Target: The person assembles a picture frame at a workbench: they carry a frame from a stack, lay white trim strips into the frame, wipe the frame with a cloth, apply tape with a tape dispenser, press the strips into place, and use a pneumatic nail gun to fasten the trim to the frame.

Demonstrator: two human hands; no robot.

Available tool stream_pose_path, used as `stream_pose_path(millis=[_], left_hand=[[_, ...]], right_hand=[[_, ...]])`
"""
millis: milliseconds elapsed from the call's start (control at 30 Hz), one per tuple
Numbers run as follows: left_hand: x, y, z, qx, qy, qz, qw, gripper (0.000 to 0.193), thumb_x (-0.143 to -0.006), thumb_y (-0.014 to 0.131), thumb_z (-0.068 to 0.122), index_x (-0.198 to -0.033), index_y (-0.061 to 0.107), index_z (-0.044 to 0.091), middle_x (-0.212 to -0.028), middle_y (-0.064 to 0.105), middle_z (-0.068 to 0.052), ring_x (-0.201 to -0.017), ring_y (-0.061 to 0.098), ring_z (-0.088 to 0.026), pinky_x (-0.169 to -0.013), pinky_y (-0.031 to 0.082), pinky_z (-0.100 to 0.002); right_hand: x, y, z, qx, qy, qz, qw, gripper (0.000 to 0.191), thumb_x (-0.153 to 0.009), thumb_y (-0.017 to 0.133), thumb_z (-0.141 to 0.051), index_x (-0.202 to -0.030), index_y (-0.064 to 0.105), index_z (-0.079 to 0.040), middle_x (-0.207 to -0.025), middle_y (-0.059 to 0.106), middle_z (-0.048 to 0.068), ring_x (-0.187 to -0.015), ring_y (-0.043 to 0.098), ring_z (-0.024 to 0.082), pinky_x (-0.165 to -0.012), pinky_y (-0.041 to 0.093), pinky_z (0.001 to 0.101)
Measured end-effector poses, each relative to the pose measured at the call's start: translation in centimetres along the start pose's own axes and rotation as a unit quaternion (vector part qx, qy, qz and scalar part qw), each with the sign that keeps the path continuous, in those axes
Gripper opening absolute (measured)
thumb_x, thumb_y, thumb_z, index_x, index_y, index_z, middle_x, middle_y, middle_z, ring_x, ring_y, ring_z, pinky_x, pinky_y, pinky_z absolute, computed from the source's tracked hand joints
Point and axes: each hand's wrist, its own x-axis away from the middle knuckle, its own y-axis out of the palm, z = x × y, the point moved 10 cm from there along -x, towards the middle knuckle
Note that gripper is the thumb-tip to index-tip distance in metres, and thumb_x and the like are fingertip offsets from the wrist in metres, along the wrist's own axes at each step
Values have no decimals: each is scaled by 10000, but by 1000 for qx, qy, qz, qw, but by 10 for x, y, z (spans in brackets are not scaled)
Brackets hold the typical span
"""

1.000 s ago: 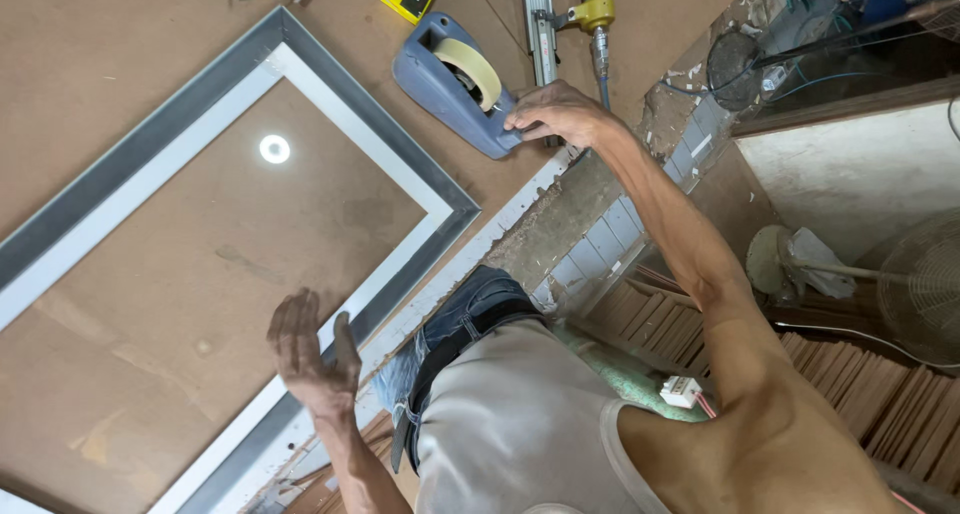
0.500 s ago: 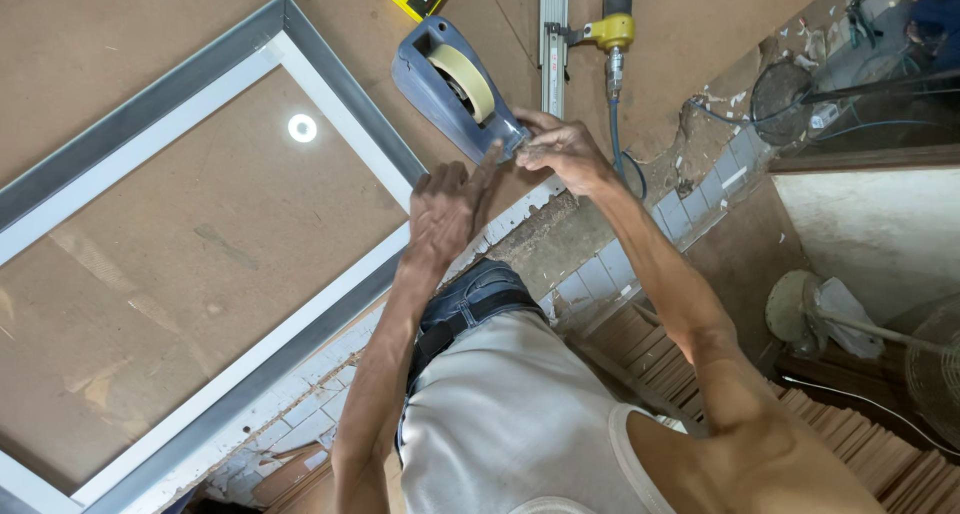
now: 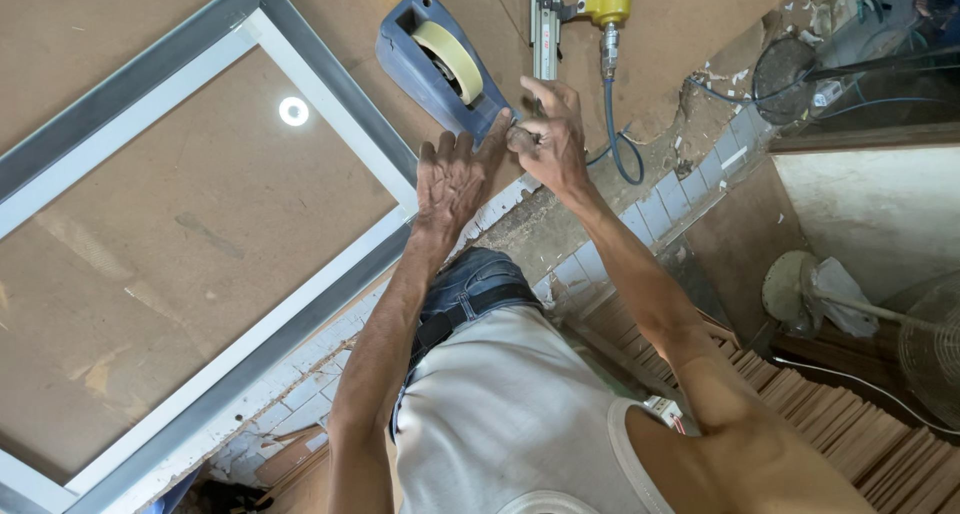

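Reaching forward over the brown hardboard worktop (image 3: 180, 274), the person has both hands at the near end of a blue plastic tape dispenser (image 3: 425, 74) loaded with a roll of cream masking tape (image 3: 452, 62). Left hand (image 3: 452, 179) lies palm down, fingers spread and open, index fingertip touching the dispenser's near corner. Right hand (image 3: 548, 139) sits just beside it, thumb and fingers pinched together on something too small to make out, close to the dispenser's cutting end. The dispenser itself rests flat on the board, just beyond the corner of a rectangular frame of grey and white strips (image 3: 330, 124) that takes up most of the surface to the left. A small white ring (image 3: 293, 111) lies inside the frame. Beyond the hands: a yellow-bodied pneumatic nail gun (image 3: 605, 9) with a metal magazine (image 3: 545, 24) and blue air hose (image 3: 615, 139) looping off the edge. Worktop edge is rough, chipped, over white tiling (image 3: 660, 209). Off to the right, stacked wooden slats (image 3: 850, 424) and a fan (image 3: 930, 354) on the floor.
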Motion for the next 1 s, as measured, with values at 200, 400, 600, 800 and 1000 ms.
stream_pose_path(millis=[200,400,600,800,1000], left_hand=[[-12,-15,4,-45,6,-35,998,693,-955,673,283,-1593,404,292,-896,708,-64,-799,658,-198,-649,555,-411],[1,-65,-10,117,-20,39,992,566,-911,712,197,-1459,569,209,-1016,723,-60,-945,665,-238,-804,555,-442],[77,-50,-57,684,-244,117,678,399,-897,786,146,-1275,696,55,-1175,723,-79,-999,676,-167,-914,570,-341],[156,-88,-121,692,-303,337,562,274,-909,805,141,-1129,743,-11,-1137,730,-86,-1018,680,-178,-953,557,-337],[276,-120,-187,549,-416,496,529,166,-925,797,131,-1007,772,-12,-1017,744,-61,-928,657,-144,-857,536,-321]], right_hand=[[29,17,58,-367,344,36,864,214,-871,716,-159,-1059,819,-166,-1214,502,259,-1038,475,404,-858,531,476],[13,-44,-34,-127,83,-16,988,237,-917,711,-120,-1134,770,-46,-1488,601,178,-1318,604,287,-1086,506,426],[4,7,-116,-719,121,-94,678,494,-988,629,-325,-1268,678,78,-1619,447,190,-1506,403,259,-1254,320,406],[-13,94,-220,-735,83,-235,631,580,-1012,543,-442,-1316,680,32,-1639,428,177,-1526,371,260,-1245,299,423],[-6,189,-337,-685,53,-391,612,531,-1070,559,-425,-1313,667,34,-1643,445,204,-1539,434,280,-1303,319,462]])
